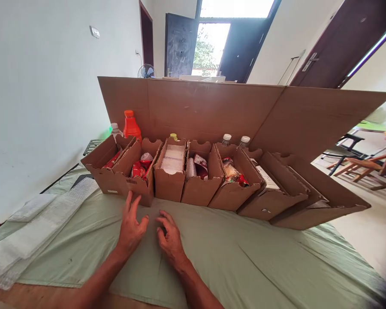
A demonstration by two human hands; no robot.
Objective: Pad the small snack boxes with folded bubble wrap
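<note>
Several open cardboard boxes stand in a row on a green cloth (212,240). My left hand (132,227) is raised just in front of a box (137,189) with red packets (140,168) inside, its fingers apart and holding nothing. To its right, my right hand (170,238) hovers over the cloth with curled, parted fingers and nothing in them. The nearest box to it holds white wrapped material (173,159). Further right, one box (201,189) holds a dark red packet (200,166) and bubble wrap, and another holds colourful packets (233,171).
Bubble wrap strips (48,223) lie on the left of the cloth. A tall cardboard panel (206,103) stands behind the boxes. Between them are an orange bottle (131,125) and several white-capped bottles. Wooden chairs (366,165) stand at the right.
</note>
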